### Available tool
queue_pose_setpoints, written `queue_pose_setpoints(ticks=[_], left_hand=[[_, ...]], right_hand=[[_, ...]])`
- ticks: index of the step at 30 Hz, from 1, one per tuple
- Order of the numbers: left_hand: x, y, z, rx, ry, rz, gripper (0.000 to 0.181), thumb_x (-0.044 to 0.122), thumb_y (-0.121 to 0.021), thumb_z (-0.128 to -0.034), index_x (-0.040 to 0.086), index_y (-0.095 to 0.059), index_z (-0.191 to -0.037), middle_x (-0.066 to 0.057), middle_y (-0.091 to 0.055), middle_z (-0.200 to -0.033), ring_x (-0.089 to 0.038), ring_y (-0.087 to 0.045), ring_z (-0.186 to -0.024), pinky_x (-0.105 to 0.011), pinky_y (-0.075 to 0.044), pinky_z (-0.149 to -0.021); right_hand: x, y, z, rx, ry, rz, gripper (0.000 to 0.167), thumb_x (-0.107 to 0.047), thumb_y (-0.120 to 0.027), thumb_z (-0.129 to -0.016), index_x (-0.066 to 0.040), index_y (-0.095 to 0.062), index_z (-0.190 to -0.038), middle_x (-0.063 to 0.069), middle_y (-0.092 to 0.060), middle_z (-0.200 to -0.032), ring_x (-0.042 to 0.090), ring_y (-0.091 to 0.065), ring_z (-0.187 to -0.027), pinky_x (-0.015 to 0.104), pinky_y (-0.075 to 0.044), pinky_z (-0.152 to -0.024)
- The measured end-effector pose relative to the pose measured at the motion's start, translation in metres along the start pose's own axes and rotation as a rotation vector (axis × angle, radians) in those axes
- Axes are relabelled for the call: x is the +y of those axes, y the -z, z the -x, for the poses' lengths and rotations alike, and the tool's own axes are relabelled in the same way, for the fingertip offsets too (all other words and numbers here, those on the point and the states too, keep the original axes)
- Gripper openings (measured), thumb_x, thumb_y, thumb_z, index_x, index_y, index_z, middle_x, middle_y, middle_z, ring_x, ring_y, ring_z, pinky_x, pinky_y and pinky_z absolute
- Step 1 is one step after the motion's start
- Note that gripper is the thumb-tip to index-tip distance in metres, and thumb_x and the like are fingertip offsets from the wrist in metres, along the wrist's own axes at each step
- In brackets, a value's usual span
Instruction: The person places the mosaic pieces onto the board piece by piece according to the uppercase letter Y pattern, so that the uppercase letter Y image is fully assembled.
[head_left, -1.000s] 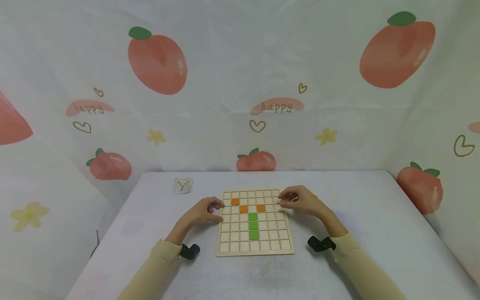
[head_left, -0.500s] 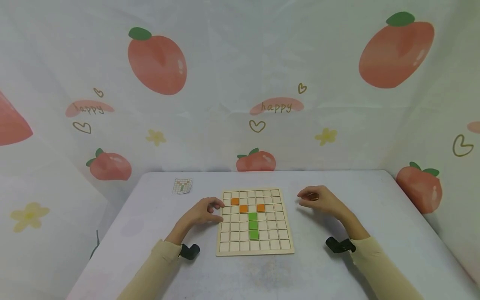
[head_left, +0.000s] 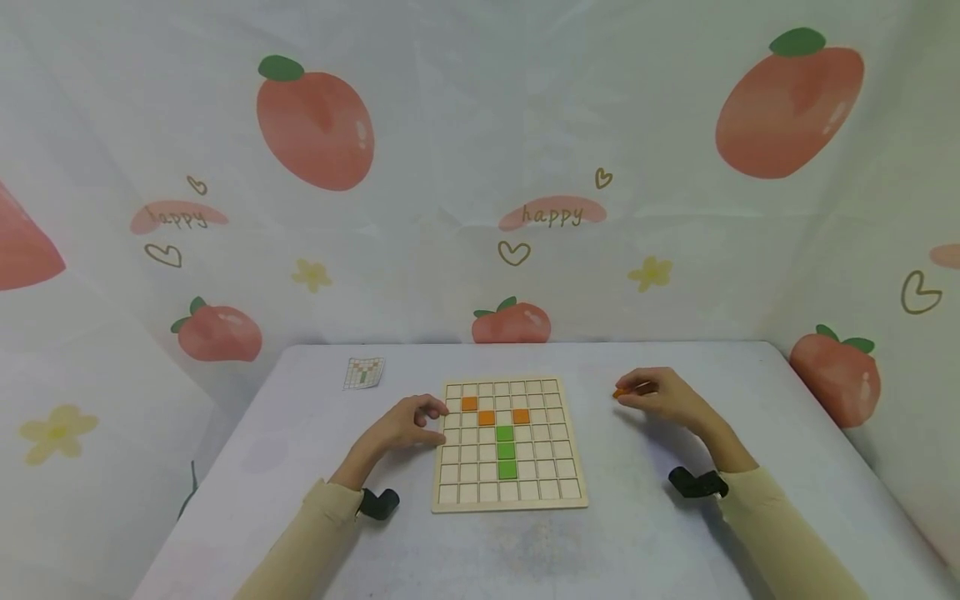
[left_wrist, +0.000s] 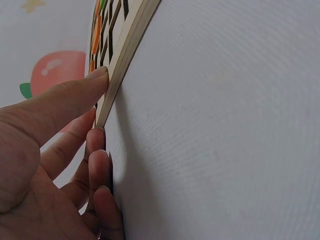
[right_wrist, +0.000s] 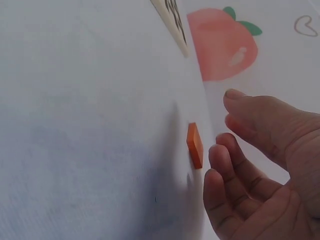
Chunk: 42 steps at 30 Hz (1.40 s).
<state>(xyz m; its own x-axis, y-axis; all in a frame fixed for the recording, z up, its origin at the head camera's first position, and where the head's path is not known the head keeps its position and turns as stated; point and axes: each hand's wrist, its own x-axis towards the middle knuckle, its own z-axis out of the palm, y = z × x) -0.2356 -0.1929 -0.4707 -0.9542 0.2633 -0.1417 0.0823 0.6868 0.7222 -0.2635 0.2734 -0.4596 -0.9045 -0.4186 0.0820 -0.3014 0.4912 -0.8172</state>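
A square wooden grid board (head_left: pixel 540 483) lies on the table, with orange tiles (head_left: pixel 487 417) and green tiles (head_left: pixel 506 451) in some of its cells. Against its left edge rest the thumb and forefinger of my left hand (head_left: pixel 406 422); the other fingers are loosely bent. To the right of the board, my right hand (head_left: pixel 666 395) hovers over a loose orange tile (right_wrist: pixel 195 145) on the table. In the right wrist view the thumb and fingers are spread apart close to that tile, without pinching it. In the head view the fingers partly hide it.
A small printed card (head_left: pixel 364 373) with a coloured grid pattern lies at the table's back left. Behind the white table (head_left: pixel 630 542) hangs a fruit-print cloth (head_left: pixel 420 208). A black strap device sits on each wrist.
My right hand has moved right, from the board's upper right edge to the loose orange tile. My left hand stays at the board's edge, and the tiles on the board look the same.
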Motion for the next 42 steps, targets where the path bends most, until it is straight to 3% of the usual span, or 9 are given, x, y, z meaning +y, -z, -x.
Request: queue_pose_setpoints(ticks=[7, 20, 26, 42], left_hand=[[0.000, 0.001, 0.000, -0.004, -0.011, 0.000, 0.038, 0.007, -0.088, -0.0774, 0.010, -0.070, -0.110, 0.000, -0.058, -0.099, -0.019, -0.049, -0.087, -0.036, -0.041, -0.078], [0.001, 0.001, 0.002, 0.001, 0.003, -0.012, 0.038, 0.007, -0.088, -0.0773, 0.009, -0.070, -0.111, -0.001, -0.058, -0.100, -0.020, -0.048, -0.087, -0.036, -0.040, -0.078], [0.001, 0.001, 0.002, 0.000, -0.006, -0.006, 0.038, 0.007, -0.088, -0.0770, 0.008, -0.069, -0.110, -0.001, -0.058, -0.099, -0.021, -0.048, -0.086, -0.036, -0.040, -0.078], [0.001, 0.001, 0.000, -0.005, 0.004, 0.003, 0.038, 0.008, -0.088, -0.0769, 0.011, -0.070, -0.110, 0.000, -0.058, -0.099, -0.020, -0.048, -0.087, -0.036, -0.040, -0.079]], right_hand=[[0.010, 0.007, -0.003, 0.013, -0.053, -0.009, 0.028, -0.011, -0.079, -0.090, 0.003, -0.071, -0.113, 0.015, -0.069, -0.107, 0.032, -0.066, -0.098, 0.030, -0.052, -0.078], [0.020, 0.007, -0.019, -0.021, 0.005, 0.106, 0.034, -0.009, -0.088, -0.079, 0.003, -0.072, -0.106, 0.009, -0.067, -0.097, 0.025, -0.061, -0.087, 0.027, -0.050, -0.078], [0.017, 0.004, -0.022, -0.031, -0.011, 0.130, 0.034, -0.010, -0.089, -0.079, 0.003, -0.072, -0.105, 0.006, -0.068, -0.096, 0.026, -0.060, -0.089, 0.031, -0.050, -0.079], [0.016, 0.005, -0.023, -0.028, -0.060, 0.126, 0.027, -0.002, -0.085, -0.081, 0.005, -0.074, -0.105, 0.009, -0.070, -0.098, 0.023, -0.059, -0.085, 0.027, -0.050, -0.073]])
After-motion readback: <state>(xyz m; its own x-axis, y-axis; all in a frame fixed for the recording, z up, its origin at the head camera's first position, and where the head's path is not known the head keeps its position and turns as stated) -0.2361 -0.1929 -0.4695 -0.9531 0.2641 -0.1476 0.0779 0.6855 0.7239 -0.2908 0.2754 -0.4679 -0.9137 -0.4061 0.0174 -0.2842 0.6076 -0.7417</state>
